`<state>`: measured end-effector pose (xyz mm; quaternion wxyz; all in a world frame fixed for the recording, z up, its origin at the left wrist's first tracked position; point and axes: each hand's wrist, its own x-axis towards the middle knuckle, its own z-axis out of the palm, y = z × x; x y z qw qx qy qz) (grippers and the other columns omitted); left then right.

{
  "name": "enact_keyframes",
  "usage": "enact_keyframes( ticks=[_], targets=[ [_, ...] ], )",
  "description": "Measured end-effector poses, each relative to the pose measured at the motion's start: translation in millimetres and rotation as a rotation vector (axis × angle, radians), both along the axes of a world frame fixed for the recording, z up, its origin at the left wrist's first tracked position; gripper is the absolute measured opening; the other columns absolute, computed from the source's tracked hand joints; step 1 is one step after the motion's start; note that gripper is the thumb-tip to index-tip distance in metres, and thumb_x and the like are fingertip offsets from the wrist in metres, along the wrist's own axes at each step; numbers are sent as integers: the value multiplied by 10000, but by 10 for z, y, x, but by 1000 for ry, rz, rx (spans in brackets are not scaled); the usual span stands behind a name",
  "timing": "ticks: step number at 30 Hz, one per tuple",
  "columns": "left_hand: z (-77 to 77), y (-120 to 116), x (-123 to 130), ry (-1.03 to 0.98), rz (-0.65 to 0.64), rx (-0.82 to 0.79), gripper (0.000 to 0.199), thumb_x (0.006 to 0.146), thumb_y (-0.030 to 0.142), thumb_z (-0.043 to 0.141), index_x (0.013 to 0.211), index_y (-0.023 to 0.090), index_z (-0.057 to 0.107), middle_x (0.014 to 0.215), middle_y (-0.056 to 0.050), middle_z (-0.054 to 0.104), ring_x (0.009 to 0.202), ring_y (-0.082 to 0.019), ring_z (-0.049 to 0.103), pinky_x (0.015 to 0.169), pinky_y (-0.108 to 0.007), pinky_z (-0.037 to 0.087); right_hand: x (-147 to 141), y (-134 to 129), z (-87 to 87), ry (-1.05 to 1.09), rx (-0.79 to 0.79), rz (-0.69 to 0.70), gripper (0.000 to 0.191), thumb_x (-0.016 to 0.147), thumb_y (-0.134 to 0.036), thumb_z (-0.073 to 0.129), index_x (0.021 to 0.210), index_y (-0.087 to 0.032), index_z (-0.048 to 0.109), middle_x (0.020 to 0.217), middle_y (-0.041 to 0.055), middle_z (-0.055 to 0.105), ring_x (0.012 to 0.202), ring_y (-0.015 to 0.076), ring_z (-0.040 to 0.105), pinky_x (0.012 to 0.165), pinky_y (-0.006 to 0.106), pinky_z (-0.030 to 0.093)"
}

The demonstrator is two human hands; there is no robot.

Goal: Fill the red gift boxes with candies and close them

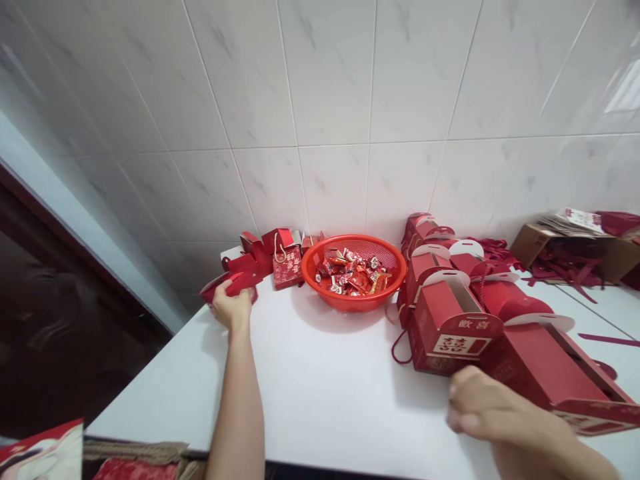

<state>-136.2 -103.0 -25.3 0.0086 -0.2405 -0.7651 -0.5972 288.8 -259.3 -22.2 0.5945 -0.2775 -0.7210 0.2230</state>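
At the left edge of the white table, my left hand (233, 307) is closed on a small red gift box (243, 281), thumb and fingers gripping its near side. My right hand (477, 403), slightly blurred, is curled into a loose fist just in front of a red candy box with white lettering (453, 327). Its fingertips are turned from view, so what it holds, if anything, is hidden. Between the hands, farther back, a red plastic basket (354, 303) contains many wrapped candies (353, 272).
More red boxes with handle flaps (565, 367) crowd the right side. Small red gift bags (287, 267) stand by the tiled wall (330, 187). An open cardboard box (525, 247) with dark red ribbons lies at far right. A patterned bag (45, 450) is at lower left.
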Motion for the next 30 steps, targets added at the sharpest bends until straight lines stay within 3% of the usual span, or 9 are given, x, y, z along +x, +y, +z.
enact_keyframes(
  ticks=[3,5,7,10,12,14,19,26,30],
  targets=[
    [-3,-145,243,24,-48,27,430,637,100,650,1054,193,705,869,-45,730,833,-273,688,961,-458,495,-487,149,141,-29,-60,169,194,974,-417,597,1038,-295,733,812,65,741,747,247,703,704,395,567],
    [13,-275,433,66,-180,60,331,649,119,635,951,202,746,759,-7,715,657,-206,630,837,-381,527,-697,273,103,-109,-151,204,121,967,-316,615,996,-256,716,826,43,732,750,204,700,710,330,572],
    [44,-425,639,128,-355,103,163,667,168,641,779,200,755,670,-3,687,577,-179,567,716,-337,512,-834,412,-10,-152,-220,151,146,963,-312,618,1047,-239,713,943,58,740,835,199,706,781,321,581],
    [88,-659,940,212,-673,217,87,724,222,656,688,221,735,761,-23,735,644,-185,612,648,-303,486,-963,601,-190,-139,-266,50,291,996,-372,566,1249,-286,682,1260,83,683,1143,227,668,968,370,554],
    [85,-796,1110,235,-839,246,117,758,198,655,676,235,730,808,-28,765,753,-208,682,711,-316,505,-1012,688,-264,-134,-302,22,344,1020,-419,518,1322,-326,656,1418,76,596,1356,247,543,1103,437,472],
    [42,-902,1243,275,-950,247,145,773,163,660,688,252,738,844,-23,791,799,-220,713,796,-357,507,-1035,734,-302,-151,-345,23,374,1030,-470,486,1344,-350,649,1505,70,526,1448,263,447,1169,501,395],
    [-165,-1037,1423,390,-1035,240,185,816,144,671,716,277,753,869,-19,809,725,-215,703,791,-399,483,-1014,728,-331,-264,-393,28,401,1013,-539,492,1275,-330,711,1612,83,400,1508,307,353,1194,577,330],
    [-254,-1087,1404,484,-1205,139,267,806,81,566,794,248,774,961,-42,809,827,-223,741,794,-387,496,-1011,710,-362,-482,-309,-25,345,1032,-461,478,1088,-247,743,1628,104,357,1532,295,299,1183,510,378],
    [-217,-1037,1377,509,-1103,164,234,881,137,554,860,224,771,996,-55,806,855,-215,749,807,-375,518,-1021,715,-393,-567,-258,-62,288,1043,-383,462,1181,-255,680,1580,116,414,1513,273,342,1174,474,403]
  ],
)
